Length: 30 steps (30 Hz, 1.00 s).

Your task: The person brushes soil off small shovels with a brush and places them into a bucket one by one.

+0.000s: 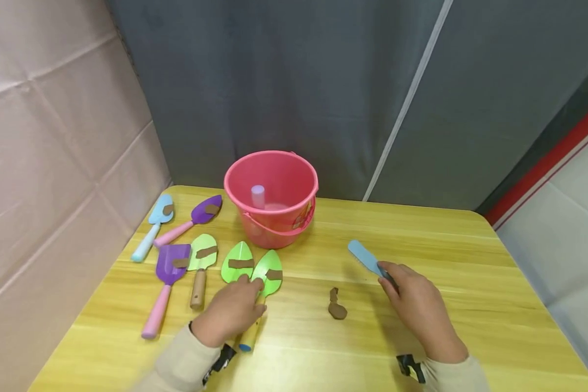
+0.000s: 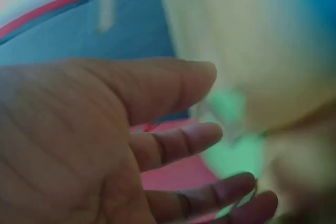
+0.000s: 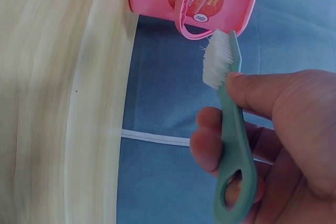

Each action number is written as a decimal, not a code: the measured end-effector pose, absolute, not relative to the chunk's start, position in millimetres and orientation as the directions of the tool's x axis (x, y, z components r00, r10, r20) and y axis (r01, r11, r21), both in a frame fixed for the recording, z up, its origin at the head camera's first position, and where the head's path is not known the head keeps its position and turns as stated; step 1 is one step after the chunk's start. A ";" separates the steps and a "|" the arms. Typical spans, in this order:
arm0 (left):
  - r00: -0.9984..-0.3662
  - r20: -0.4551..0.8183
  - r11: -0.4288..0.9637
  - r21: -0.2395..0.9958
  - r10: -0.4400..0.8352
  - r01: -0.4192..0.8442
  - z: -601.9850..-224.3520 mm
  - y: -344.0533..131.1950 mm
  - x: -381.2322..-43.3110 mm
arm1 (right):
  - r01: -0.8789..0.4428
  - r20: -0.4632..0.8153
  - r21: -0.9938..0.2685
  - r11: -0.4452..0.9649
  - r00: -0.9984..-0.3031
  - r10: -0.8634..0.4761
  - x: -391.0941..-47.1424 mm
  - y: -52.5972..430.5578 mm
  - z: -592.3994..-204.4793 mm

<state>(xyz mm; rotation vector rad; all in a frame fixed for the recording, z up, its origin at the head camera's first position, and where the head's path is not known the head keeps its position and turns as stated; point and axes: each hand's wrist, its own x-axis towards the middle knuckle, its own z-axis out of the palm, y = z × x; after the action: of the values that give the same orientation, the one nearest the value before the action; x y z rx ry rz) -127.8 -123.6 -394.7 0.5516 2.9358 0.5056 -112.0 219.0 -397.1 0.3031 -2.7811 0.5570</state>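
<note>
My right hand (image 1: 418,299) holds a small blue-green brush (image 1: 363,256) above the right of the table. In the right wrist view its white bristles (image 3: 216,60) face left, and the thumb and fingers grip the handle. My left hand (image 1: 232,310) reaches over two green trowels, one on the left (image 1: 237,252) and one with a yellow handle (image 1: 268,262). Each green blade carries a flat brown patch. Extended, parted fingers with nothing gripped between them show in the blurred left wrist view. Two brown pieces (image 1: 337,311) lie on the table between the hands.
A pink bucket (image 1: 269,234) with a pale purple cylinder inside stands at the back. Left on the table (image 1: 451,261) lie a light-blue trowel (image 1: 161,209), a purple trowel (image 1: 207,209), a purple square shovel (image 1: 169,267) and a wood-handled green trowel (image 1: 198,286), all brown-patched.
</note>
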 end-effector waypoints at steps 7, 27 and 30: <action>-0.910 -0.020 0.900 0.161 0.413 0.405 -421.2 -110.7 -108.1 | -0.243 0.305 -0.348 0.905 -0.943 -0.136 -111.0 219.1 -397.7; -0.860 0.238 0.837 0.221 0.451 0.500 -407.3 -65.7 -104.0 | -0.316 0.361 -0.311 0.896 -0.912 -0.196 -112.6 203.4 -397.1; -0.856 0.230 0.839 0.198 0.463 0.507 -406.0 -56.9 -102.8 | -0.396 0.382 -0.274 0.876 -0.881 -0.279 -111.9 194.2 -401.5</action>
<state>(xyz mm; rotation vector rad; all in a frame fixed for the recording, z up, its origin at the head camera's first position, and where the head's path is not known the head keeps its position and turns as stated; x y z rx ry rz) -102.8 -56.9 -406.0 0.8447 3.1785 0.4211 -111.9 194.2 -401.5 0.5030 -2.7132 0.4976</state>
